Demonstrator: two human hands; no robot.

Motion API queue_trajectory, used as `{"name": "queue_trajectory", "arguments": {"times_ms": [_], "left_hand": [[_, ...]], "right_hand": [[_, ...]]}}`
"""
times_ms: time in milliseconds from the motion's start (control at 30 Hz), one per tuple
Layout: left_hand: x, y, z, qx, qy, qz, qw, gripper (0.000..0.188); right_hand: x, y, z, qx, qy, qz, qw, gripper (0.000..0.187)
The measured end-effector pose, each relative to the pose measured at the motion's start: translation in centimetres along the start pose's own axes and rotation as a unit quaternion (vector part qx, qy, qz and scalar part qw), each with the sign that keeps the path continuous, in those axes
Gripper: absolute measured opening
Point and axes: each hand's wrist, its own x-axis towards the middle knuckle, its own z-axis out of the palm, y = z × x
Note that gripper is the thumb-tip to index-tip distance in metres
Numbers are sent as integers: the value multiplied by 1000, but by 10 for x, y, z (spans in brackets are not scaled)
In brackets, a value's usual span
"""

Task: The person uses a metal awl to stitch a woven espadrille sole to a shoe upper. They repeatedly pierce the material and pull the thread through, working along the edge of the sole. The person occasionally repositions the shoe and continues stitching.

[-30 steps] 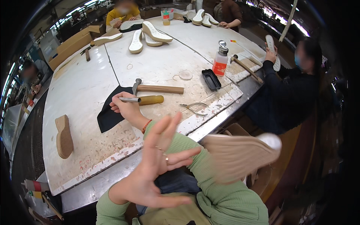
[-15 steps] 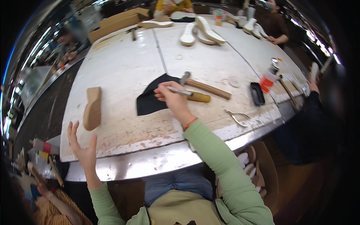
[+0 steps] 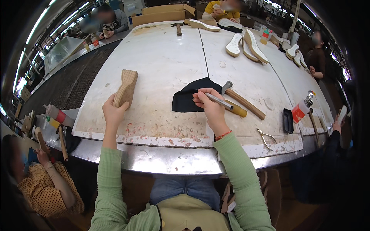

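Observation:
My left hand (image 3: 113, 111) is closed around the lower end of a tan wedge shoe sole (image 3: 128, 86), which stands tilted on the table's left part. My right hand (image 3: 214, 112) grips a silver pen-like tool (image 3: 219, 101) between thumb and fingers. Beneath and beside that hand lies a flat black piece of material (image 3: 188, 99). A hammer (image 3: 246, 103) with a wooden handle rests just beyond the right hand. Next to the silver tool's end is a yellowish handle (image 3: 239, 111), partly hidden.
Pliers (image 3: 266, 139), a black tray (image 3: 287, 121) and a red-labelled bottle (image 3: 301, 109) are at the right. White-topped soles (image 3: 234, 45) and another hammer (image 3: 178, 30) lie farther back. The metal table edge (image 3: 173, 161) runs in front of me. Co-workers sit around.
My left hand has gone from open beside the tan wedge sole to holding it. The right hand still holds the silver tool near the black piece. The whole view has shifted.

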Motion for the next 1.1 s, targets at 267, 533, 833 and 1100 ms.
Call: {"name": "queue_trajectory", "arguments": {"times_ms": [267, 533, 833, 1100], "left_hand": [[-23, -16, -87, -175, -210, -41, 961, 43], [-9, -11, -45, -201, -168, -34, 964, 44], [-37, 26, -18, -45, -119, 120, 985, 71], [-91, 86, 19, 169, -139, 294, 930, 65]], "right_hand": [[2, -1, 0, -10, -20, -5, 1000, 14], [-5, 12, 4, -361, -150, -159, 906, 16], [1, 11, -7, -357, -60, -178, 915, 14], [2, 14, -10, -372, -58, -202, 904, 14]]}}
